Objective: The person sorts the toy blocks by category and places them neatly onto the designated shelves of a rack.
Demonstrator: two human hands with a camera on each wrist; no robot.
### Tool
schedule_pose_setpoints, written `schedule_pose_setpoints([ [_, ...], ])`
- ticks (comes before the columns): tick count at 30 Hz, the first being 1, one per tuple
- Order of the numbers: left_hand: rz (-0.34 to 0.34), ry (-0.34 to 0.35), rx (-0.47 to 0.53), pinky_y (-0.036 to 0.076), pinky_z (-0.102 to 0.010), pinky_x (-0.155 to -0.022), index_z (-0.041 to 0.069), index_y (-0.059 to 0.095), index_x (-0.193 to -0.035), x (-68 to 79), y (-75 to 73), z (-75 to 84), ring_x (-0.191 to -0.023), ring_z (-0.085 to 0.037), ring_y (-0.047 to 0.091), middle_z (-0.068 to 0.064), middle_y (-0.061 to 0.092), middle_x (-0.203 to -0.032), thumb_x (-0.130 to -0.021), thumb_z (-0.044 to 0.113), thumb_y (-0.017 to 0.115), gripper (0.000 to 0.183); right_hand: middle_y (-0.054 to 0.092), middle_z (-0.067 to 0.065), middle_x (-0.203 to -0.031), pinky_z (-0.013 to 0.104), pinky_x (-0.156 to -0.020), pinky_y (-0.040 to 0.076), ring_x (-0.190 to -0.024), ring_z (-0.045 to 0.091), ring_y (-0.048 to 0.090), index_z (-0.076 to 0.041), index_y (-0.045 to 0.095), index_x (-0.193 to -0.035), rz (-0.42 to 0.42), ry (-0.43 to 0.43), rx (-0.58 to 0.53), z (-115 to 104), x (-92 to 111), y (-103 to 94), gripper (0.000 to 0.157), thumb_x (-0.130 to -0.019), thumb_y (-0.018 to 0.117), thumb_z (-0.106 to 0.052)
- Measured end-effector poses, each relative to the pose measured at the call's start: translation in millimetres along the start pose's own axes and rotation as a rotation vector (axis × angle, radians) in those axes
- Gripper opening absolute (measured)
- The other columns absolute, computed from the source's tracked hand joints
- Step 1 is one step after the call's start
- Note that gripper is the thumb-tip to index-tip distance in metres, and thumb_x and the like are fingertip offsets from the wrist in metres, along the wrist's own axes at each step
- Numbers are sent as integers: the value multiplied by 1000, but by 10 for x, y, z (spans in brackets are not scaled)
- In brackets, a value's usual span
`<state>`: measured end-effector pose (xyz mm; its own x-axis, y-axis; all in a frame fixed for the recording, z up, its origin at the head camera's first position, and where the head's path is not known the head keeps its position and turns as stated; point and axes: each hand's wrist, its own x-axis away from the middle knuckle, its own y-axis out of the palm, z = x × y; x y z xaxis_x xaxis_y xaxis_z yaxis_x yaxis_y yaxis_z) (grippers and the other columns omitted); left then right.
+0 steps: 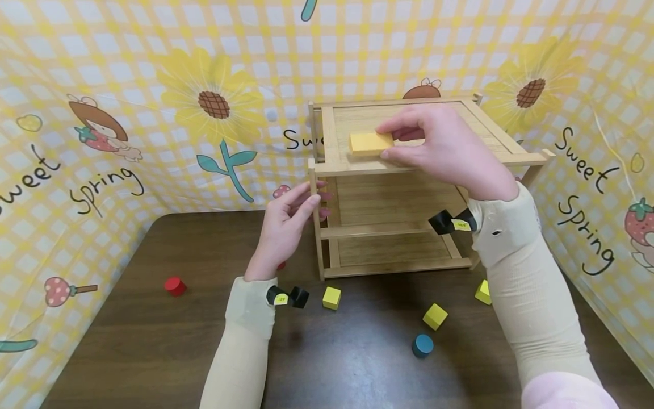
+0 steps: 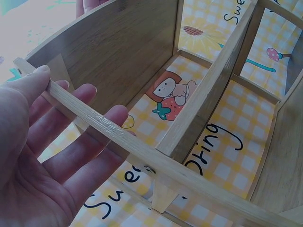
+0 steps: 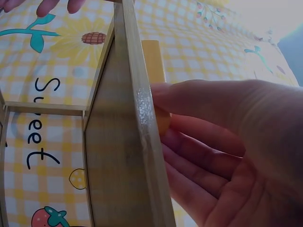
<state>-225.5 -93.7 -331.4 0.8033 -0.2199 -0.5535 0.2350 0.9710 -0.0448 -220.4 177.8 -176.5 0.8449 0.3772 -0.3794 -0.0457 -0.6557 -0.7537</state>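
A wooden three-tier shelf (image 1: 388, 232) stands on the dark table. My left hand (image 1: 283, 224) holds its front left post, thumb on the near side and fingers reaching behind; the left wrist view shows the thumb pressed on the post (image 2: 106, 127). Over the top tier, near its front left, my right hand (image 1: 444, 142) pinches one end of a yellow rectangular block (image 1: 365, 144) between thumb and fingers. The right wrist view shows that block (image 3: 153, 59) lying flat along the top board, its lower side hidden behind the front rail.
In front of the shelf lie yellow cubes (image 1: 331, 297) and a blue cylinder (image 1: 422, 345). A red cylinder (image 1: 175, 286) sits on the left of the table (image 1: 128, 341). Something small and red (image 1: 281, 265) shows behind the left wrist. Checked cloth (image 1: 276, 74) hangs around the back and sides.
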Motion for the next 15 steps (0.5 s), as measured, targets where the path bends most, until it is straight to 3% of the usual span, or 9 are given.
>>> schedule_pose_setpoints([
  [4,-2,5,-23,60,-44,-84,-3,63,-134,2,-3,1,-88,-39,71,-17,71,-116,-106,11,57,31,71,3,-116,27,-89,53,-102,15,67,-8,74,-122,-37,0,20,15,-16,10,33,-90,81,-15],
  [10,1,-6,-5,60,-45,-85,-5,63,-131,-3,-3,-6,-88,-47,69,-20,71,-114,-106,8,57,30,70,3,-115,30,-90,53,-101,15,67,-8,74,-121,-52,2,40,32,-22,15,32,-90,81,-16],
  [15,2,0,-14,60,-46,-84,-4,63,-132,-2,-5,-6,-88,-39,71,-20,70,-117,-105,9,58,30,71,3,-116,34,-92,53,-105,15,67,-9,74,-121,-62,12,33,32,-22,7,33,-91,81,-19],
])
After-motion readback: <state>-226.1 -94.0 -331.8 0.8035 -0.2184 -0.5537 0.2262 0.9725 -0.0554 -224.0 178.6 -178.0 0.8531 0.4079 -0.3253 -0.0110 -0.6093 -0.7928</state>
